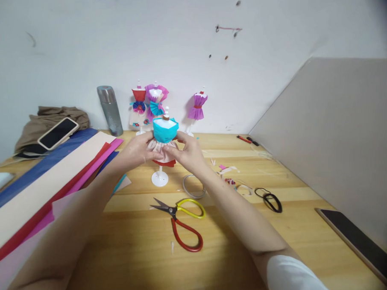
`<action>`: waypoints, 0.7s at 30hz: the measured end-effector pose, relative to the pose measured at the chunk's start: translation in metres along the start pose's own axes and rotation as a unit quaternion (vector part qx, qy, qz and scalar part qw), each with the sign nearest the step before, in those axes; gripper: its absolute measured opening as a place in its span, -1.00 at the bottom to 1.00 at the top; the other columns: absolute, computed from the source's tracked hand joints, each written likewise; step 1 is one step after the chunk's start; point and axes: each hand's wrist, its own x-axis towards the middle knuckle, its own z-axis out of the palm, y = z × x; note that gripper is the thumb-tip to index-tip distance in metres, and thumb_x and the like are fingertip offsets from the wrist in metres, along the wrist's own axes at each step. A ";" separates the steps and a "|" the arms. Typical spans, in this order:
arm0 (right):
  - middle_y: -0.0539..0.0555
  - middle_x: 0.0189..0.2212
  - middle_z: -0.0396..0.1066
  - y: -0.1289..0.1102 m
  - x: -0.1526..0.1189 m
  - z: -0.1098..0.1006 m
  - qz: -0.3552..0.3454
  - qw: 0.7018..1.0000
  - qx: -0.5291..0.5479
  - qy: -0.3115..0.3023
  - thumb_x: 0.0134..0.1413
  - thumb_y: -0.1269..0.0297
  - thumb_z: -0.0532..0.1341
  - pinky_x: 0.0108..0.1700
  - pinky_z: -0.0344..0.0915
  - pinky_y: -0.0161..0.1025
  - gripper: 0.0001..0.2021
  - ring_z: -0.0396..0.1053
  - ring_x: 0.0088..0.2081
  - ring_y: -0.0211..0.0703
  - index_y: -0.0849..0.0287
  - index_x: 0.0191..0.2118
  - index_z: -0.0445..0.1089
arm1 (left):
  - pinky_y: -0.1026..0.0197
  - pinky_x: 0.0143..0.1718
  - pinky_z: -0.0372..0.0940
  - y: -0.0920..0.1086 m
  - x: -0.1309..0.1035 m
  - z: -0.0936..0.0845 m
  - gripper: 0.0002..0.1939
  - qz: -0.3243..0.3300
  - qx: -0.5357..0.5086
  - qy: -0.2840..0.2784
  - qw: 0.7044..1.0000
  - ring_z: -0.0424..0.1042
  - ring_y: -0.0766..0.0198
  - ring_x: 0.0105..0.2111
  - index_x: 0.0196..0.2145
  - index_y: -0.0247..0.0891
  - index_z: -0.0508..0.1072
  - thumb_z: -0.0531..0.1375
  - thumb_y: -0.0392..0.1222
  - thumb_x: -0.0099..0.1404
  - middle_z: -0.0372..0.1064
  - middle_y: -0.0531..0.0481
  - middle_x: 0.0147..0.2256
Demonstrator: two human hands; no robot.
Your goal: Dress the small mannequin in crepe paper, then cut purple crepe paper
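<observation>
Already, the small mannequin (pixel 165 139) at the far middle of the counter (pixel 127 246) wears a blue top (pixel 166 129), a gathered pale skirt (pixel 163 147) and a red layer (pixel 169 164); settling the waist perhaps remains. From either side, the left hand (pixel 141 149) and right hand (pixel 191 153) have their grip clamped on the skirt. Scissors (pixel 173 211) lie nearer, coloured sheets (pixel 54 185) left, three dressed mannequins (pixel 198 107) far, before a white wall (pixel 175 26).

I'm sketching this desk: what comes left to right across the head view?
Crumpled brown cloth, grey metal bottle, white mannequin in turquoise top, white mannequin in red-belted purple dress, black looped band, black tan-edged slab.
</observation>
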 end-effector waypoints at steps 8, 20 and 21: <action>0.16 -0.11 0.54 0.007 -0.003 -0.005 0.000 0.999 0.014 -0.042 -0.06 0.18 0.33 0.05 0.28 -0.02 -0.62 0.43 -0.06 0.07 0.18 -0.08 0.50 | 0.15 -0.11 0.28 -0.002 0.001 -0.003 -0.53 0.005 -0.009 -0.002 1.000 0.42 0.04 -0.16 -0.18 -0.24 0.55 0.46 -0.09 -0.08 0.50 -0.02 -0.21; 0.19 -0.13 0.55 0.009 -0.008 -0.011 0.018 0.997 0.026 -0.068 0.05 0.20 0.27 0.00 0.32 -0.01 -0.65 0.46 -0.12 0.04 0.20 -0.04 0.50 | 0.18 -0.15 0.29 -0.018 -0.001 0.000 -0.57 0.000 -0.044 -0.005 0.999 0.44 0.10 -0.22 -0.16 -0.23 0.58 0.45 -0.15 -0.03 0.52 -0.03 -0.25; 0.17 -0.13 0.55 0.010 -0.009 -0.012 0.020 0.997 0.032 -0.070 0.06 0.20 0.27 0.01 0.33 -0.01 -0.66 0.47 -0.12 0.03 0.19 -0.04 0.50 | 0.17 -0.14 0.30 -0.020 -0.001 0.000 -0.57 0.003 -0.040 -0.003 0.999 0.45 0.08 -0.21 -0.14 -0.22 0.58 0.44 -0.13 -0.02 0.53 -0.03 -0.23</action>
